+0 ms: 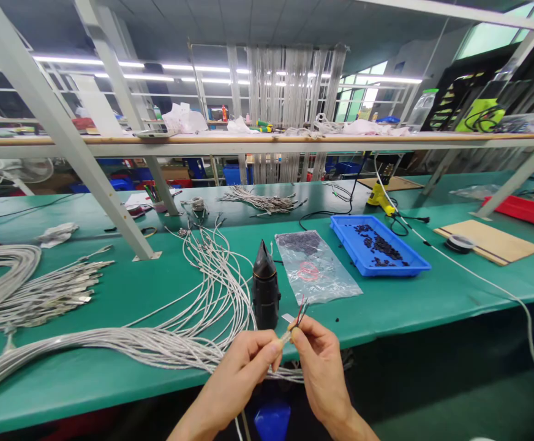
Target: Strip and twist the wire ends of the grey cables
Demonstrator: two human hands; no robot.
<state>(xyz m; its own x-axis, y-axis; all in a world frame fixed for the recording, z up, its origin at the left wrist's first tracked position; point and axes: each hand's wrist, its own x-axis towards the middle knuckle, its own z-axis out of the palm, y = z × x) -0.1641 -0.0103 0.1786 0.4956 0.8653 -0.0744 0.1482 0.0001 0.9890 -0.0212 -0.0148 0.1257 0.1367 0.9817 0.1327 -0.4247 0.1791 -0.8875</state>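
No legible writing was found; the green surface (386, 306) carried a blue tray (414, 260), a clear bag (315, 266) and a black heat gun (266, 288) under strip-lit racking. At its near edge, the left hand (244, 367) and right hand (319, 361) each held a pinching grip on the grey cable end (289, 334), thin, with red and dark cores fanning upward.

No readable text anywhere — the red mark on the plastic bag (315, 266) stays illegible.
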